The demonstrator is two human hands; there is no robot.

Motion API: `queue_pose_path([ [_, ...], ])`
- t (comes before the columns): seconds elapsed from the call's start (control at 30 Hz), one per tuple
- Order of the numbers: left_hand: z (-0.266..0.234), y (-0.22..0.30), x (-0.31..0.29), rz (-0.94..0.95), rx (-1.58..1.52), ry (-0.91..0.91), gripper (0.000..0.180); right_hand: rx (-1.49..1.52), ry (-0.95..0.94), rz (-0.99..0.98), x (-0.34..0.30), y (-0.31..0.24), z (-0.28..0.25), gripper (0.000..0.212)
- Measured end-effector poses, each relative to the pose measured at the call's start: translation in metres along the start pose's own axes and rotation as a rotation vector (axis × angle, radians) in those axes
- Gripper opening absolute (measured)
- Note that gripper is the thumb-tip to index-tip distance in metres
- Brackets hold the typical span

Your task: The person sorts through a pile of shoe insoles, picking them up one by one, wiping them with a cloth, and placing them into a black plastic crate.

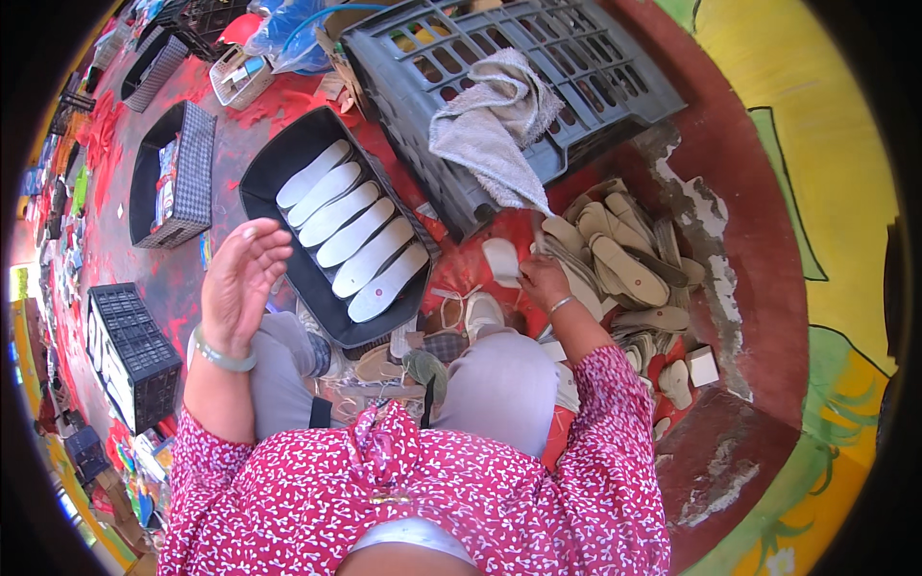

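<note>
My left hand (248, 274) is raised beside a black fabric bin (264, 182), open and holding nothing, with a pale bangle on its wrist. A row of white insoles (348, 228) lies side by side in this bin. My right hand (545, 280) is low between my knee and a heap of beige insoles (619, 245). Its fingers are closed at the edge of a single white insole (501, 261); the fingertips are partly hidden. A thin bracelet circles that wrist.
A large grey plastic crate (423, 125) stands ahead, with a grey towel (495, 125) draped over it. To the left are a checked bin (182, 178) and a black crate (144, 360). Shoes (483, 312) lie around my legs, and a small white box (702, 366) is at the right.
</note>
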State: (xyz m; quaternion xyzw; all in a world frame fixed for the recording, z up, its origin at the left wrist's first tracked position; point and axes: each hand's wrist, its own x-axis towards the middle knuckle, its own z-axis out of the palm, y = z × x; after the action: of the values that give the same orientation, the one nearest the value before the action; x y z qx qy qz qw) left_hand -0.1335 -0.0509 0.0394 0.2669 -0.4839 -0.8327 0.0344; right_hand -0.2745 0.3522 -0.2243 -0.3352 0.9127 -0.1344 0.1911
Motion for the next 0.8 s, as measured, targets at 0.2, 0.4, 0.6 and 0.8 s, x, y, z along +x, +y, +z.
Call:
queue_pose_path([
  [0.2,0.003,-0.008,-0.012,0.031,0.141,-0.141,0.024,0.999,0.492,0.115,-0.066,-0.051,-0.093,0.013],
  [0.4,0.002,-0.020,-0.027,0.058,0.169,-0.459,0.028,1.127,0.562,0.000,-0.114,-0.204,-0.229,0.013],
  [0.6,0.000,-0.020,-0.056,-0.015,-0.063,-0.884,0.053,1.055,0.181,-0.224,-0.079,-0.296,-0.194,0.017],
  [0.8,-0.025,-0.025,-0.058,0.072,-0.070,-0.618,0.025,0.651,-0.177,0.042,-0.054,-0.362,-0.205,0.033],
])
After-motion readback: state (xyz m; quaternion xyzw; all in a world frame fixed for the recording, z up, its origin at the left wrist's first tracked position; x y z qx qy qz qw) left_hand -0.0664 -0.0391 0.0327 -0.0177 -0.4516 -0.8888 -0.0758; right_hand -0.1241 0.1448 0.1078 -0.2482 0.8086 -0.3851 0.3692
